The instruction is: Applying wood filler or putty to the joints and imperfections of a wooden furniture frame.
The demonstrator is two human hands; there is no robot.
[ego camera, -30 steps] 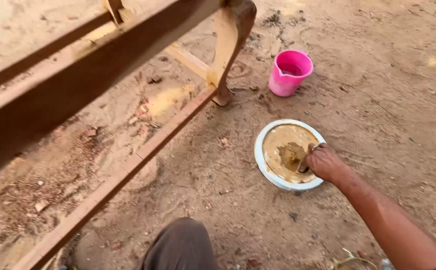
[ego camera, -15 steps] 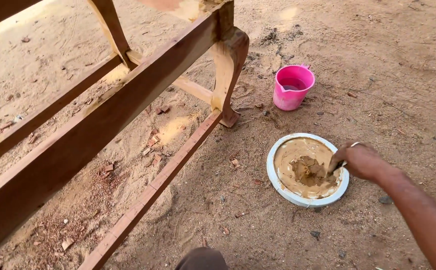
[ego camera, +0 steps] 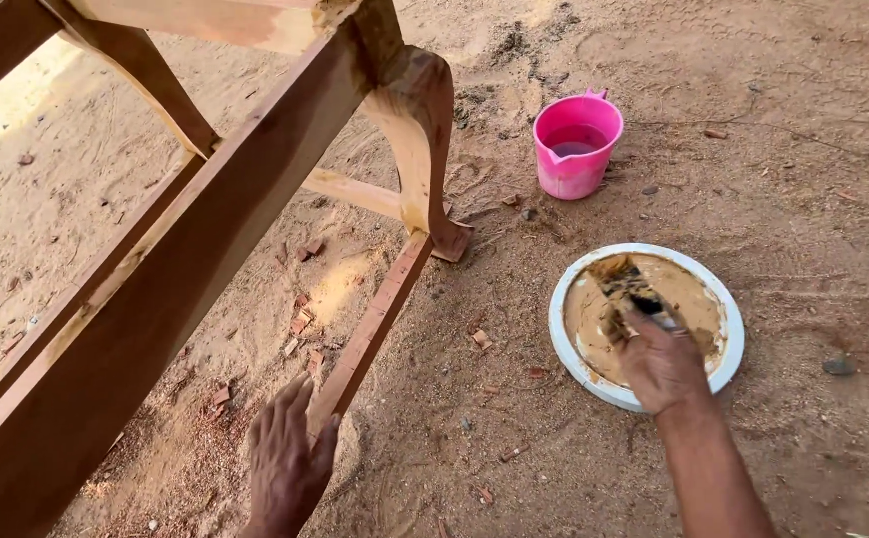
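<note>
The sandy ground (ego camera: 803, 120) fills the whole frame, scattered with wood chips and small stones. Across the left half, from the top centre down to the lower left corner, runs the wooden furniture frame (ego camera: 155, 299), bare timber with a curved leg (ego camera: 419, 149) standing near the upper middle. It lies low over the ground, so its lower rail (ego camera: 374, 319) is within my reach.

My left hand (ego camera: 290, 463), at the bottom centre, rests with fingers spread flat against the near end of that rail, not clamped round anything; I judge it steadies the frame.

Right of centre sits the white plate (ego camera: 733, 344), flat on the ground and holding brown paste (ego camera: 698, 299), close enough to dip into. My right hand (ego camera: 661, 361) lies over its near edge, fingers closed on a scraper (ego camera: 628, 287) whose smeared blade lies in the paste, tilted away from me.

In the upper middle, well apart from the plate and just beyond the curved leg, stands a pink jug (ego camera: 576, 144), upright, with some dark liquid inside.
</note>
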